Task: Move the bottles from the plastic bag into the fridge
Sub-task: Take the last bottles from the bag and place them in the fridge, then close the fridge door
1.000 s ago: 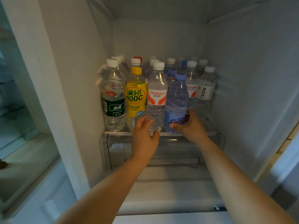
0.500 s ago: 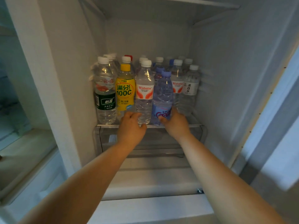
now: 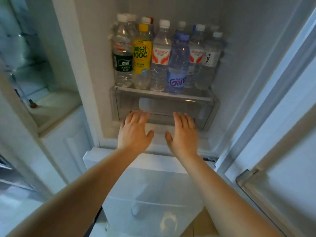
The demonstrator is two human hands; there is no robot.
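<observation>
Above both open hands [image 3: 159, 132], bottles [image 3: 162, 55] stand shelved

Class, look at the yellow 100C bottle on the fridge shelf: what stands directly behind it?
Behind the yellow 100C bottle a white cap and a red cap show, so at least two more bottles stand there. Their bodies and labels are covered.

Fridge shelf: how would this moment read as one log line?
left hand: open, empty | right hand: open, empty | bottles: upright on fridge shelf | hands below shelf, at clear drawer
</observation>
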